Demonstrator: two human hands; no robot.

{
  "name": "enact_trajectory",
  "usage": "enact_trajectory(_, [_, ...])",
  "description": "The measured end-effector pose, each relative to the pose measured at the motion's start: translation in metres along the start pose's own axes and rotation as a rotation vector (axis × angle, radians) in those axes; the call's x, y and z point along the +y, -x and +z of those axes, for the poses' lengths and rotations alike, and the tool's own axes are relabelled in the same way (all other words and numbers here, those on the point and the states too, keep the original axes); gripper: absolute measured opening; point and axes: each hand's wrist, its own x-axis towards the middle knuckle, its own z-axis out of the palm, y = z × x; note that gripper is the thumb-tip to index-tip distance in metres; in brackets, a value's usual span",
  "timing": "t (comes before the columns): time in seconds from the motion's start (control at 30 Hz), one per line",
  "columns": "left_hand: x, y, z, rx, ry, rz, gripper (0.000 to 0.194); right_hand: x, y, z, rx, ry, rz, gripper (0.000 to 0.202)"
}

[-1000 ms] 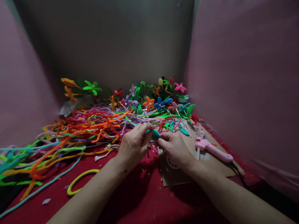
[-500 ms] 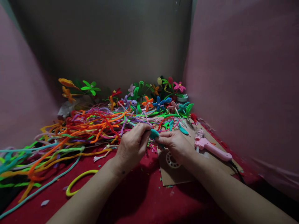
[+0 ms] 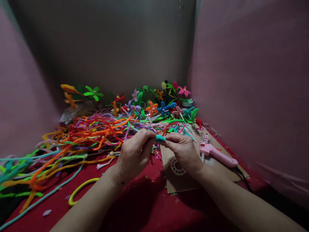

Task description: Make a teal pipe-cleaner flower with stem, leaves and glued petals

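Observation:
A small teal piece of fuzzy pipe cleaner [image 3: 160,138] is pinched between both hands, above the red cloth. My left hand [image 3: 135,149] grips its left end with thumb and fingers together. On the other end, my right hand [image 3: 183,149] holds it between thumb and forefinger. Most of the piece shows only in the narrow gap between my fingertips, so its full shape is hidden. Just behind my right hand lie teal and green leaf-like pieces [image 3: 176,129]. A white ring with holes [image 3: 177,166] is partly under my right wrist.
A pink glue gun [image 3: 218,154] with a black cord rests on the cardboard [image 3: 180,187] at right. Loose pipe cleaners [image 3: 96,132] pile up at left. Behind stand several pipe-cleaner flowers [image 3: 163,109]. A yellow ring [image 3: 80,190] lies beside my left forearm on the red cloth [image 3: 135,206].
The teal piece has turned between my fingertips and now lies more level, its lower part no longer showing below my right fingers. The whole view has shifted slightly.

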Motion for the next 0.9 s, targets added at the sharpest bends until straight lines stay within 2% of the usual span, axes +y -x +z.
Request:
enact_trajectory(0.1, [0.000,0.001,0.000,0.018,-0.002,0.039,0.010,-0.001,-0.002,0.000,0.029,0.115,-0.166,0.011])
enact_trajectory(0.23, [-0.004,0.002,-0.001,0.032,0.025,0.114,0.017,-0.005,-0.011,-0.005,-0.067,0.226,-0.237,0.014])
enact_trajectory(0.37, [-0.008,0.003,-0.002,-0.010,-0.028,0.163,0.022,-0.009,-0.021,-0.009,-0.171,0.556,-0.447,0.017])
enact_trajectory(0.43, [-0.010,0.004,-0.002,-0.024,-0.084,0.203,0.024,-0.009,-0.024,-0.009,-0.165,0.710,-0.567,0.018])
enact_trajectory(0.53, [-0.013,0.005,-0.002,-0.026,-0.148,0.235,0.025,-0.006,-0.024,-0.008,-0.136,0.877,-0.651,0.017])
enact_trajectory(0.77, [-0.013,0.006,-0.001,-0.005,-0.215,0.259,0.024,0.000,-0.017,-0.010,-0.099,0.768,-0.662,0.019])
enact_trajectory(0.9, [-0.012,0.007,-0.001,-0.020,-0.204,0.263,0.024,0.002,-0.014,-0.013,-0.042,0.772,-0.724,0.022])
